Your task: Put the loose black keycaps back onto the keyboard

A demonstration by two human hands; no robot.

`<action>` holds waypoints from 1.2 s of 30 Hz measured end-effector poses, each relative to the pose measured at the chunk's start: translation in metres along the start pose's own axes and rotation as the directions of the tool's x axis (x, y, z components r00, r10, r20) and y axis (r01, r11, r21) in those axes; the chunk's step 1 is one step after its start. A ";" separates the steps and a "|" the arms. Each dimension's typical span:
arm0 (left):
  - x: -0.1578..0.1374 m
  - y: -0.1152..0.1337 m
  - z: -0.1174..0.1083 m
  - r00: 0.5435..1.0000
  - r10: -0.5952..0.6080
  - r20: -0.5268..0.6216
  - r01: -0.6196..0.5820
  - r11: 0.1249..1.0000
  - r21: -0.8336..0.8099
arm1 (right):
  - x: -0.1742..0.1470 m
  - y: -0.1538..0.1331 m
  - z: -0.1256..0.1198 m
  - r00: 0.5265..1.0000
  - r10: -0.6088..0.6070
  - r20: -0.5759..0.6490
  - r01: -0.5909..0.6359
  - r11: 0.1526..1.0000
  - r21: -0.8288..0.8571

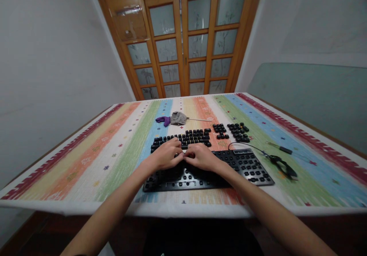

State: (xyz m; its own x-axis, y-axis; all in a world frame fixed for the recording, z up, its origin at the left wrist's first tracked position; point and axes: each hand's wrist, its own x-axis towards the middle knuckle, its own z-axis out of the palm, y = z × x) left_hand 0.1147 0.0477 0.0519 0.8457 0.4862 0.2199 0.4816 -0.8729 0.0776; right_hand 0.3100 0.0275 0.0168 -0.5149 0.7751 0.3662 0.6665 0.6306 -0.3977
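Observation:
A black keyboard base (243, 160) with its keycaps off lies near the table's front edge, bare switch stems showing. Both hands are over its left half. My left hand (169, 154) is closed, thumb and fingertips drawn together toward the right hand. My right hand (201, 156) is also closed, its fingertips meeting the left ones above the keyboard's top edge. Whatever sits between the fingers is hidden or too small to name. Just beyond the hands, loose black keycaps (197, 135) lie in rows, with more keycaps (238, 132) grouped to the right.
Behind the keycaps lie a grey cloth (178, 118), a purple cloth (164, 121) and a thin rod (200, 119). A coiled black cable (282, 167) and a slim dark-handled tool (285, 149) rest at the right. A striped tablecloth (114, 164) covers the table.

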 end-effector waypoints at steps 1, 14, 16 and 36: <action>0.007 -0.007 -0.003 0.999 -0.026 -0.024 0.026 1.000 -0.009 | 0.000 0.001 -0.004 0.999 0.014 -0.041 -0.013 1.000 0.023; 0.110 -0.088 0.022 0.966 -0.243 0.089 0.247 0.968 -0.037 | -0.006 0.017 -0.040 0.940 0.158 -0.304 -0.126 0.985 0.121; 0.115 -0.094 0.028 0.959 -0.256 0.122 0.262 0.964 -0.043 | -0.007 0.018 -0.041 0.938 0.167 -0.303 -0.137 0.983 0.118; 0.074 -0.080 0.007 0.968 -0.248 -0.044 0.242 0.964 -0.113 | -0.007 0.024 -0.042 0.963 0.136 -0.232 -0.117 0.988 0.097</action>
State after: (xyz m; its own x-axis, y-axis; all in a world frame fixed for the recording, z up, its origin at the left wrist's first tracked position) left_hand 0.1401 0.1538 0.0555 0.6892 0.6851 0.2360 0.6425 -0.7283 0.2382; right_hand 0.3521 0.0355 0.0400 -0.2801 0.8235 0.4933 0.6667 0.5366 -0.5173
